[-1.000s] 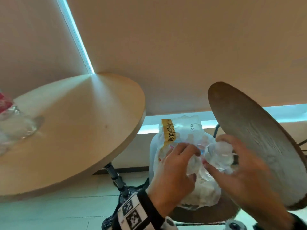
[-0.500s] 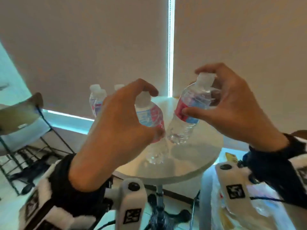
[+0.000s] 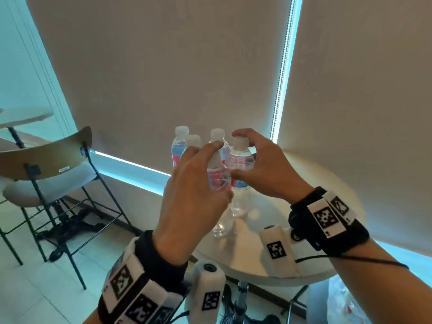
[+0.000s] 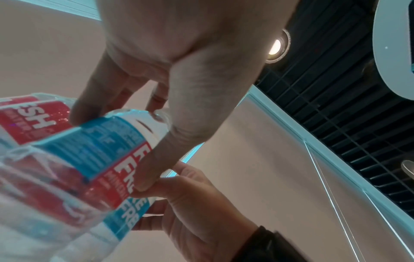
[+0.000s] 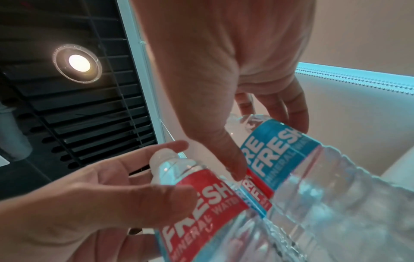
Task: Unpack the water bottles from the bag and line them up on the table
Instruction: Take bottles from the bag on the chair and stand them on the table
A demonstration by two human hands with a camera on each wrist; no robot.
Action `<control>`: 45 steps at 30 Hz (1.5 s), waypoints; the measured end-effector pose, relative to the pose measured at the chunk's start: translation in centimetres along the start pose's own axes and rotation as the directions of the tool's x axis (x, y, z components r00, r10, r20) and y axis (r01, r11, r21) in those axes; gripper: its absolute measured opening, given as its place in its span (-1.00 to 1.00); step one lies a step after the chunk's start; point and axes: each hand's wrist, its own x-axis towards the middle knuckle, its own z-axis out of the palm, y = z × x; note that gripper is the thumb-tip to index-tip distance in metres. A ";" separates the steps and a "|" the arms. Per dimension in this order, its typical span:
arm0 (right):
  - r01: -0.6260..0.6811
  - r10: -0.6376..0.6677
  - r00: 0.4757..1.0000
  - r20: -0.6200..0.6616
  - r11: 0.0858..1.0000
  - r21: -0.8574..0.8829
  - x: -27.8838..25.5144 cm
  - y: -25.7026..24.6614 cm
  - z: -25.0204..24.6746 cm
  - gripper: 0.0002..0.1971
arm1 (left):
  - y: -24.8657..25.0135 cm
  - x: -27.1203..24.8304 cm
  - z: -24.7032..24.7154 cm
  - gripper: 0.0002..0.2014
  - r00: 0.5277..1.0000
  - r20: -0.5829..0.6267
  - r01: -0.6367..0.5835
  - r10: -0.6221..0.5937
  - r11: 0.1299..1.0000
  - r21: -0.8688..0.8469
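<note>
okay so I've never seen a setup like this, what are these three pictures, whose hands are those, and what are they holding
These are a person's bare hands, with cameras strapped to the head and to each wrist. The wide picture comes from the head camera; the two close ones look along each hand from the wrist.

The left hand grips one water bottle and the right hand grips another bottle, both low over a round table. Three more bottles stand behind them. A chair stands on the left, and a plastic bag shows at the lower right.

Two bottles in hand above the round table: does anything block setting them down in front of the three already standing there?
Nothing visible does. The left hand and right hand each hold a bottle over bare table, in front of the three standing bottles.
</note>
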 end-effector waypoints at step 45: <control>-0.796 0.757 0.584 -0.292 0.604 -0.025 -36.2 29.4 -4.4 -0.11 | 7.5 -20.1 39.3 -0.27 0.658 0.707 -0.461 0.260 0.881 0.105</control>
